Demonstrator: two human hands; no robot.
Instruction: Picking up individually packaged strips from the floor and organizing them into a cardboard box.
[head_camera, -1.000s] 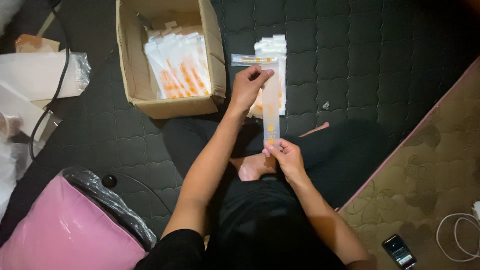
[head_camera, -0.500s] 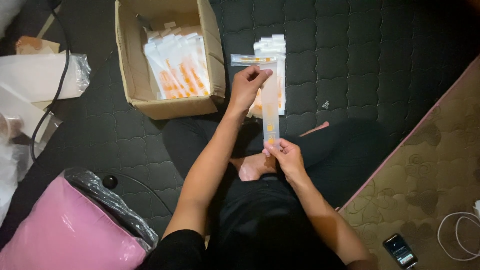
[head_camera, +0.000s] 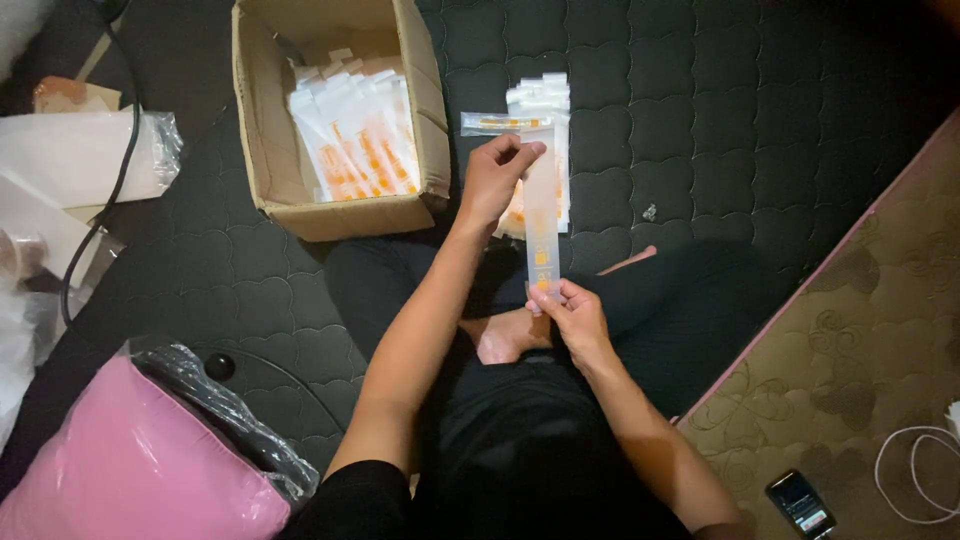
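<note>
Sleeve (head_camera: 541, 215) pinched taut: top by left hand (head_camera: 497, 178), bottom by right hand (head_camera: 572, 315). Thin film could slip or crease if pulled unevenly.

A brown cardboard box (head_camera: 340, 110) stood open on the dark quilted mattress (head_camera: 700, 120) near its far edge, filled with white-and-orange packets (head_camera: 355, 140). Toward the left edge lay a clear plastic bag (head_camera: 80, 155) crossed by a black cable (head_camera: 115, 180), with a pink bag (head_camera: 130, 470) at the near left corner. Past the mattress's right edge, a phone (head_camera: 800, 503) and a white cord (head_camera: 915, 470) lay on the patterned carpet (head_camera: 860, 340).
</note>
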